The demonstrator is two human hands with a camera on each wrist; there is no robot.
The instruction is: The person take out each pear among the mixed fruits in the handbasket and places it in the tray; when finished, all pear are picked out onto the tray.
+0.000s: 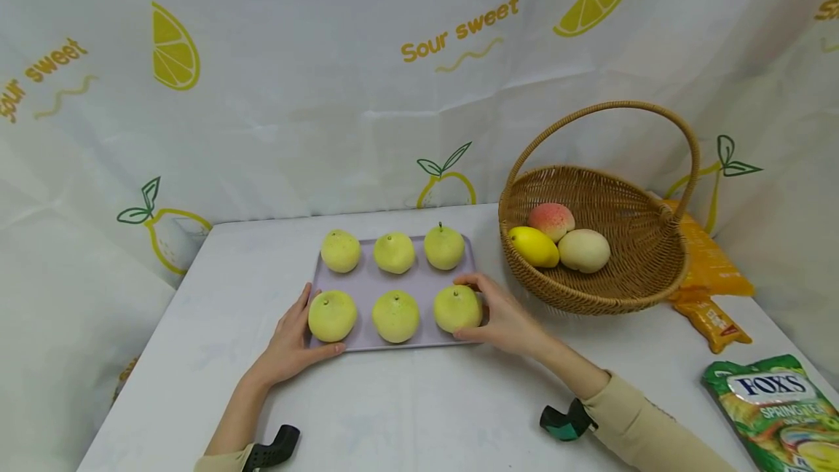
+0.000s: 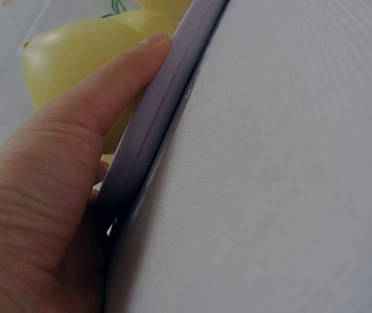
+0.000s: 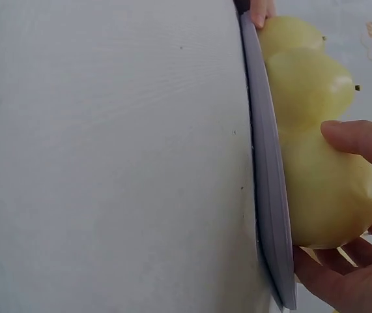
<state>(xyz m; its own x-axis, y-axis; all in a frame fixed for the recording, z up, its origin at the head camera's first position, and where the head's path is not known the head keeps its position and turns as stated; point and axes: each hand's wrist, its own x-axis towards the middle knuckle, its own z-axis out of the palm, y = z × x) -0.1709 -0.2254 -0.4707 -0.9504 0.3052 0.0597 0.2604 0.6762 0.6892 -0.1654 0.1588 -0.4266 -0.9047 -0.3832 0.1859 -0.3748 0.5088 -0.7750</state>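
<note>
A shallow lavender tray (image 1: 374,286) lies on the table and bears several yellow-green pears in two rows. At its front left corner is my left hand (image 1: 288,344), which holds the corner with the thumb along the front rim and the fingers at the left side, beside the front left pear (image 1: 332,316). In the left wrist view the thumb (image 2: 124,78) rests against the tray rim (image 2: 153,107). My right hand (image 1: 505,315) grips the front right pear (image 1: 457,309), thumb in front and fingers behind. The right wrist view shows this pear (image 3: 329,189) sitting at the tray's rim (image 3: 270,156).
To the right of the tray stands a wicker basket (image 1: 645,253) with a tall handle. It holds a peach (image 1: 552,221), a yellow mango-like fruit (image 1: 534,247) and a pale round fruit (image 1: 584,251). Orange packets (image 1: 711,323) and a green FOX'S bag (image 1: 773,406) lie farther right.
</note>
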